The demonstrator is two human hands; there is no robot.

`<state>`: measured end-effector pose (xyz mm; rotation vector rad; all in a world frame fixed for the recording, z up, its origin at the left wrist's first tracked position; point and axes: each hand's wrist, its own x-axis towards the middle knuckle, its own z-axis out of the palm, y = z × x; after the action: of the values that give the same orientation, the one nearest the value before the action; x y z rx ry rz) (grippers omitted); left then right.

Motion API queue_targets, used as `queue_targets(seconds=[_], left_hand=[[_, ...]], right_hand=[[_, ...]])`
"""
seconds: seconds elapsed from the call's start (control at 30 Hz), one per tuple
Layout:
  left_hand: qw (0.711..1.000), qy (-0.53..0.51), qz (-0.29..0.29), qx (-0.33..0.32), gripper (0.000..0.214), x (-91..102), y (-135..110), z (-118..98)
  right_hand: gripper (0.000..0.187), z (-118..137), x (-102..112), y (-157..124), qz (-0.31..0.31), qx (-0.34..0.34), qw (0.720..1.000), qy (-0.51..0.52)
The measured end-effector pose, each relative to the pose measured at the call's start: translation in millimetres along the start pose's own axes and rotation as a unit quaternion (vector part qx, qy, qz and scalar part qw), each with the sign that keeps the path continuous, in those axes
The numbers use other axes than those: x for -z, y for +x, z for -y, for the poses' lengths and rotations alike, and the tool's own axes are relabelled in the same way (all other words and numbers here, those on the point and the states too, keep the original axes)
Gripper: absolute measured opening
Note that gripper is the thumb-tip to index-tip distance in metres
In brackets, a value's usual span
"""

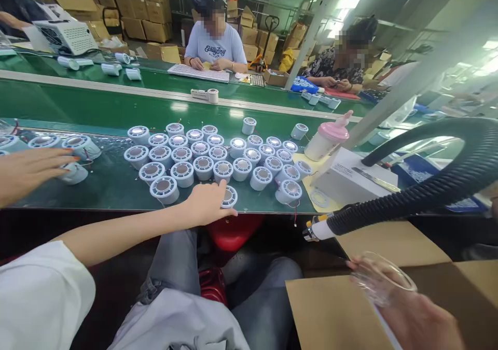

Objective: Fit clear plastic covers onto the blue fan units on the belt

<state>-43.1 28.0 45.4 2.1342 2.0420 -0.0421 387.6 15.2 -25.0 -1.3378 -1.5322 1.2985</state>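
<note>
My left hand grips a light-blue cylindrical housing at the bench's near edge, thumb low and index finger over its far side. Just beyond stand many similar housings in a cluster, with slotted round tops; thin wires hang from some. At the lower right, my right hand is blurred by motion above an open cardboard box. Its fingers close on a pale, thin ring with crinkled clear plastic next to it. Part of those fingers is hidden.
A black flexible hose with a metal tip arches over the right side. Near it are a white box and a pink-lidded bottle. At left, another person's hand reaches to more housings. Co-workers sit across the green conveyor.
</note>
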Motion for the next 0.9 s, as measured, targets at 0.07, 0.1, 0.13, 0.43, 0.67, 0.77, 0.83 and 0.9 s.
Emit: queue_targets(seconds=[0.07, 0.1, 0.13, 0.43, 0.67, 0.77, 0.83, 0.9], left_hand=[[0.996, -0.083, 0.003, -0.019, 0.057, -0.6, -1.8, -4.1], [0.986, -0.163, 0.017, -0.031, 0.048, -1.6, -3.4, -5.9], [0.961, -0.271, 0.043, -0.038, 0.043, -3.6, -5.2, -7.7], [0.618, -0.668, 0.413, 0.026, 0.045, -44.0, -14.8, -46.3], [0.885, -0.398, 0.116, -0.213, 0.020, -37.9, -19.0, -56.9], [0.880, -0.425, 0.051, -0.207, 0.039, -45.6, -21.1, -54.6], [0.861, -0.458, 0.047, -0.215, 0.056, -54.2, -21.6, -52.4], [0.851, -0.472, 0.051, -0.226, 0.063, -62.9, -21.2, -50.0]], right_hand=[[0.040, 16.2, -35.4, 0.2, 0.029, 0.010, 0.999, 0.017], [0.038, 24.9, -53.5, -1.3, 0.059, 0.032, 0.998, -0.017], [0.037, 32.9, -70.8, -3.6, 0.088, 0.062, 0.992, -0.064], [0.049, 55.5, -155.1, -8.9, 0.014, 0.278, 0.882, -0.380], [0.008, 64.7, -154.4, -2.4, 0.048, 0.184, 0.914, -0.358], [0.008, 68.0, -151.7, -5.2, 0.097, 0.143, 0.962, -0.210], [0.017, 69.4, -151.3, -7.1, 0.088, 0.137, 0.975, -0.153], [0.021, 69.3, -151.8, -8.0, 0.064, 0.133, 0.981, -0.127]])
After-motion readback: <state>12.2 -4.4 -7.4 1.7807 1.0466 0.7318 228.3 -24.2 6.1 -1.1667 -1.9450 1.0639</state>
